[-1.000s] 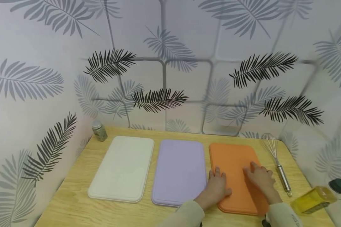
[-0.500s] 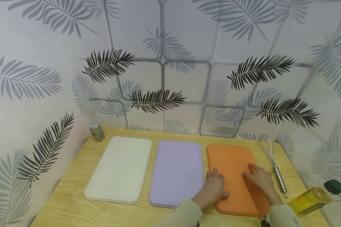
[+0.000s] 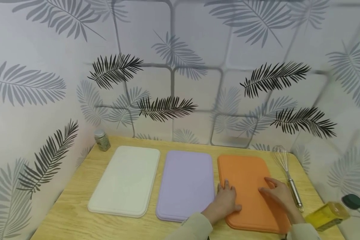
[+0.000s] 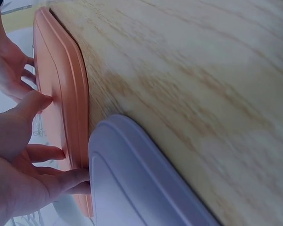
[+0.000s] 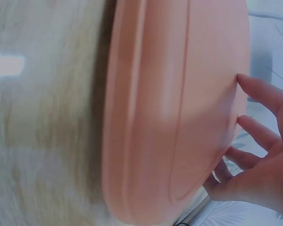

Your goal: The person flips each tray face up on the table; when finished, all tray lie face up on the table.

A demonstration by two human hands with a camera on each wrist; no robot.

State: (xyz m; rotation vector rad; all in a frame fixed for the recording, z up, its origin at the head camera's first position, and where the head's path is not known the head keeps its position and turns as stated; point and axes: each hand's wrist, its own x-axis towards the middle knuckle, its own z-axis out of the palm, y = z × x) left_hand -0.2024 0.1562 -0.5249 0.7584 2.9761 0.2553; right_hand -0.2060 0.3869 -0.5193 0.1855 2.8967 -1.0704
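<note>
An orange cutting board lies flat on the wooden table, the rightmost of three boards. My left hand is at its left edge, fingers spread, thumb on its top. In the left wrist view, fingertips of the left hand touch the board's side next to the purple board. Over the right part of the orange board is my right hand. The right wrist view shows the right hand with fingers loosely bent, some tips touching the board near its far edge.
Left of the orange board lie a purple board and a white board. A spice jar stands at the back left. On the right are a whisk and a yellow oil bottle with a dark cap.
My right hand has shifted slightly right over the orange board. The left hand stays at the board's left edge. The head view has tilted a little.
</note>
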